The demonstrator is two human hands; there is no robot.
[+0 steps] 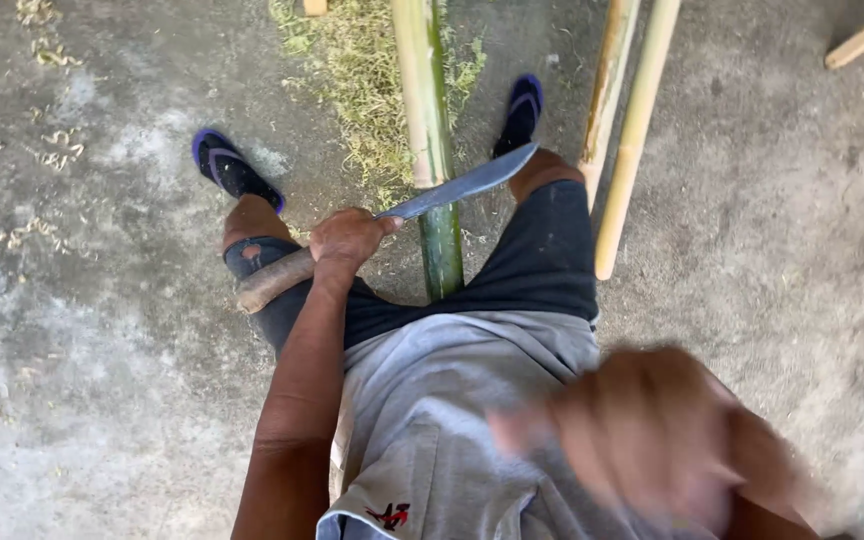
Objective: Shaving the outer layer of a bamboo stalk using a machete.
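A rough grey concrete floor (pixel 102 400) filled the frame, strewn with pale green shavings (pixel 357 80) near the top centre. A long green bamboo pole (pixel 432 150) ran from the top edge down between the person's knees at centre. Two paler stripped poles (pixel 632 120) leaned just to its right. The left hand (pixel 350 240), left of centre, was clenched around the wooden handle (pixel 274 281) of a long knife, whose curved blade (pixel 467 182) lay across the green pole, touching it. The right hand (pixel 652 430), lower right and close to the camera, was blurred; I could not tell whether it held anything. Dark sandals (pixel 232 168) sat on both feet.
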